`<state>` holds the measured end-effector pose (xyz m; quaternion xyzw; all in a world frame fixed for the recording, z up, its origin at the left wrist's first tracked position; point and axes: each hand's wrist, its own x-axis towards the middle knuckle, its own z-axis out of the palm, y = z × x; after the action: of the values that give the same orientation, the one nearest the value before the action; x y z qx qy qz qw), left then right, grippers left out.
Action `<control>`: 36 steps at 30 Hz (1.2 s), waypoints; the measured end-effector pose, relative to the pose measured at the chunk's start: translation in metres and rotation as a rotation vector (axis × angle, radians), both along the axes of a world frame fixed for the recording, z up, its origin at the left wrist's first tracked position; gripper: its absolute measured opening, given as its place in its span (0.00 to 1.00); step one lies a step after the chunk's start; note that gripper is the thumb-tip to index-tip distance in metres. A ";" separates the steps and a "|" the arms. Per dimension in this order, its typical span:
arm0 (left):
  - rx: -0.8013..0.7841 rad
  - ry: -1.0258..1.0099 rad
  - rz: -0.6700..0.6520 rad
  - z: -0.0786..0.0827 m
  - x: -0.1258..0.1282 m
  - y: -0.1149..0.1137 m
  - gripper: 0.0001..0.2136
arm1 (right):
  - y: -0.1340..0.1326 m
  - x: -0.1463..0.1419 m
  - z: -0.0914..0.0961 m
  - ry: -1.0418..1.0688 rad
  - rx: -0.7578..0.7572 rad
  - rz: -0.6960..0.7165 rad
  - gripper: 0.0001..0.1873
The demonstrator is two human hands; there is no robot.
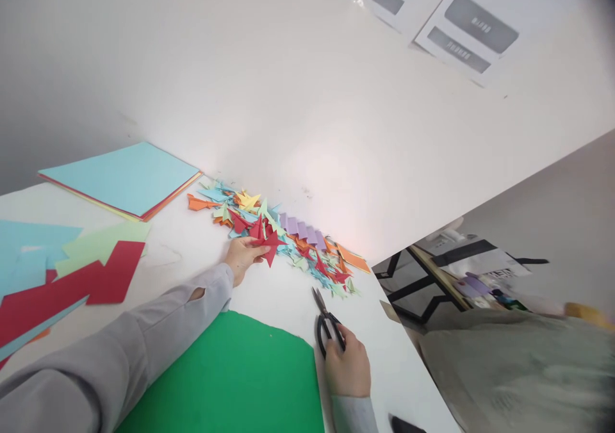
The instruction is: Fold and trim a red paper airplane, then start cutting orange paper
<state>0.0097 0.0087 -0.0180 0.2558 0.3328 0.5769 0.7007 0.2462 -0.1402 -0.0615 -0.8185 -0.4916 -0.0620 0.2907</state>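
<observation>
My left hand (244,257) pinches a red paper star (271,246) between thumb and fingers, at the near edge of a long heap of coloured paper scraps (250,204). Black-handled scissors (323,307) lie on the white table, tips pointing away from me. Around their handle the fingers of my right hand (348,364) are curled; the blades look slightly apart. Between my two forearms is a green mat (230,375), partly covered by my left sleeve. A folded purple paper strip (302,229) rests within the heap.
A stack of coloured sheets (125,180) with light blue on top lies at the far left. Nearer are loose cut red pieces (122,273) and light green paper (103,244). A white wall bounds the table's far side. Beyond the right edge stands another table (432,273).
</observation>
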 end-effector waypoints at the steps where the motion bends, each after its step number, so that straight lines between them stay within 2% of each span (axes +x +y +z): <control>1: 0.008 0.008 -0.007 0.000 0.000 -0.001 0.16 | -0.001 0.002 -0.001 -0.017 -0.038 -0.003 0.22; 5: 0.008 0.009 -0.019 0.001 -0.001 -0.001 0.16 | 0.007 0.004 0.008 0.083 -0.126 0.001 0.20; 7: -0.017 -0.015 -0.012 0.001 -0.001 0.000 0.16 | 0.014 0.000 0.018 0.292 -0.109 -0.007 0.21; 9: -0.046 -0.047 0.000 0.001 -0.001 0.002 0.17 | 0.022 -0.010 0.031 0.591 -0.011 0.011 0.24; 11: -0.062 -0.072 0.001 0.002 -0.001 0.002 0.16 | 0.030 -0.028 0.045 0.953 0.110 0.138 0.27; 13: -0.062 -0.081 -0.012 0.003 -0.002 0.001 0.16 | 0.039 -0.051 0.058 1.297 0.218 0.288 0.22; 15: -0.054 -0.083 -0.034 0.004 -0.002 0.000 0.16 | 0.046 -0.073 0.067 1.554 0.210 0.457 0.17; 18: -0.032 -0.087 -0.081 0.007 -0.003 -0.003 0.15 | 0.048 -0.098 0.068 1.743 0.029 0.569 0.15; 22: 0.002 -0.105 -0.139 0.009 -0.001 -0.007 0.14 | 0.038 -0.112 0.059 1.635 0.049 0.600 0.21; 25: 0.017 -0.104 -0.171 0.009 -0.001 -0.008 0.13 | 0.028 -0.115 0.058 1.507 -0.050 0.555 0.24; 28: 0.026 -0.099 -0.208 0.008 -0.001 -0.009 0.12 | 0.023 -0.117 0.061 1.409 -0.017 0.495 0.26; 31: 0.026 -0.085 -0.221 0.009 -0.001 -0.010 0.11 | 0.022 -0.116 0.063 1.323 -0.009 0.456 0.27; 36: 0.045 -0.038 -0.228 0.011 0.001 -0.012 0.11 | 0.021 -0.117 0.060 1.233 -0.064 0.480 0.27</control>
<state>0.0109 -0.0033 -0.0074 0.2966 0.2749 0.5057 0.7620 0.1296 -0.1191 -0.0019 -0.5802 -0.4053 0.4992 0.5000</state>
